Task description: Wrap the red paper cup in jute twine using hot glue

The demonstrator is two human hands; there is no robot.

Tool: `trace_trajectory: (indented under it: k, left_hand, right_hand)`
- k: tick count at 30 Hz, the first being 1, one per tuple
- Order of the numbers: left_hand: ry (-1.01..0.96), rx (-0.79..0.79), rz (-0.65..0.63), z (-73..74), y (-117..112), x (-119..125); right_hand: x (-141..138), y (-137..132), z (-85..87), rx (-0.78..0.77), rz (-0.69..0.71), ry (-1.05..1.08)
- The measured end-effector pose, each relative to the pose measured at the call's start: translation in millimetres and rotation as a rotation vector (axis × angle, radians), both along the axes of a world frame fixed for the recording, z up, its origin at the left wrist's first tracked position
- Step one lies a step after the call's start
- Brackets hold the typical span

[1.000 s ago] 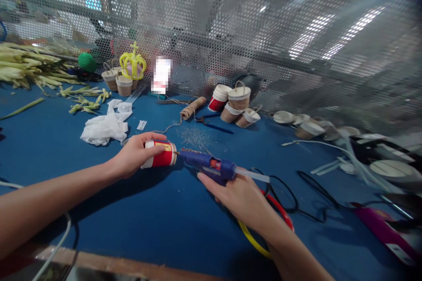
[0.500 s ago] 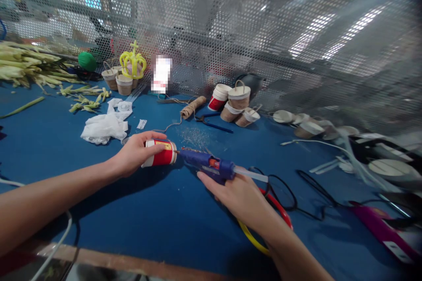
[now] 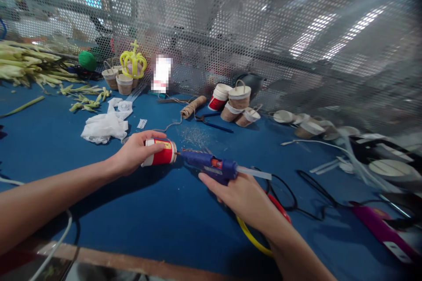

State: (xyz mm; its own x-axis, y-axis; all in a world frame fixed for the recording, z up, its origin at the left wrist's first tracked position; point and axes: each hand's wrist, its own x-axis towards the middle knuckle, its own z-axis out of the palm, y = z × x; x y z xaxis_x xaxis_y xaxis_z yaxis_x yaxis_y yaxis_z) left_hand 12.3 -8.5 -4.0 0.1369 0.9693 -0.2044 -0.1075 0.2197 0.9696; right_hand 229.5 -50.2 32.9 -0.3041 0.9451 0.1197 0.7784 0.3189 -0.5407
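I grip a red-and-white cup [image 3: 167, 157] sideways in the left hand [image 3: 134, 153] while the right hand [image 3: 242, 193] clutches a glue gun [image 3: 206, 161] aimed at the cup's end.

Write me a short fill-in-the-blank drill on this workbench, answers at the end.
1. The right hand holds the blue plastic glue gun, its nozzle pointing toward the ____ in the left hand.
2. The yellow openwork crown is topped by a ____.
3. The crumpled white sheet material lies on a tabletop coloured ____.

Missing words: red-and-white paper cup; cross; blue.
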Motion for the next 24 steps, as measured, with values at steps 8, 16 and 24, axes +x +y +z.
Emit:
trace_trajectory:
  k: [8, 16, 24]
  left_hand:
    - [-0.001, 0.012, -0.002, -1.3, -0.8, -1.4]
    - [0.011, -0.004, 0.003, 1.5, -1.2, -0.5]
    - [0.006, -0.008, 0.002, 3.2, -1.8, -0.3]
  right_hand:
    - [-0.7, -0.3, 0.6, 0.019, -0.009, -0.037]
    - [-0.6, 1.4, 1.9, 0.028, 0.039, -0.061]
    - [-3.1, 3.7, 5.6, 0.075, 0.052, -0.074]
